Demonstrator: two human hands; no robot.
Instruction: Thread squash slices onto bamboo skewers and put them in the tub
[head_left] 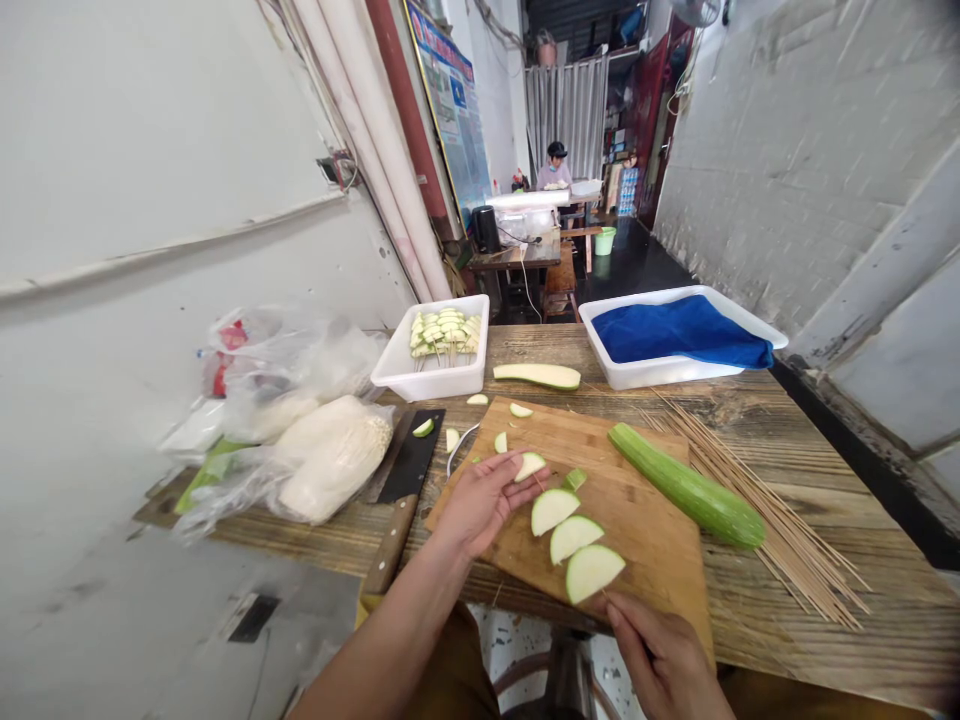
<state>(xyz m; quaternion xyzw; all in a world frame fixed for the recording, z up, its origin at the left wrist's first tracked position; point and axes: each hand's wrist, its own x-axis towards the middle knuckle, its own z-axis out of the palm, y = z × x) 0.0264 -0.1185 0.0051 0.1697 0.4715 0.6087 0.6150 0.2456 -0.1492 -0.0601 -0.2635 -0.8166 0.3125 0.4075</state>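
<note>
My left hand (480, 500) lies on the wooden cutting board (645, 540), its fingers pinched on a pale zucchini slice (529, 465). Three more half-round slices (574, 538) run in a line toward my right hand (664, 655), which is closed at the board's near edge on the end of a thin skewer passing through them. A whole green zucchini (686, 487) rests on the board's right side.
A cleaver (401, 490) lies left of the board beside bagged enoki mushrooms (334, 455). Loose bamboo skewers (780, 530) lie at the right. A white tub of skewered slices (442, 345), a half zucchini (538, 375) and a tub with a blue cloth (679, 335) stand behind. A person sits far back.
</note>
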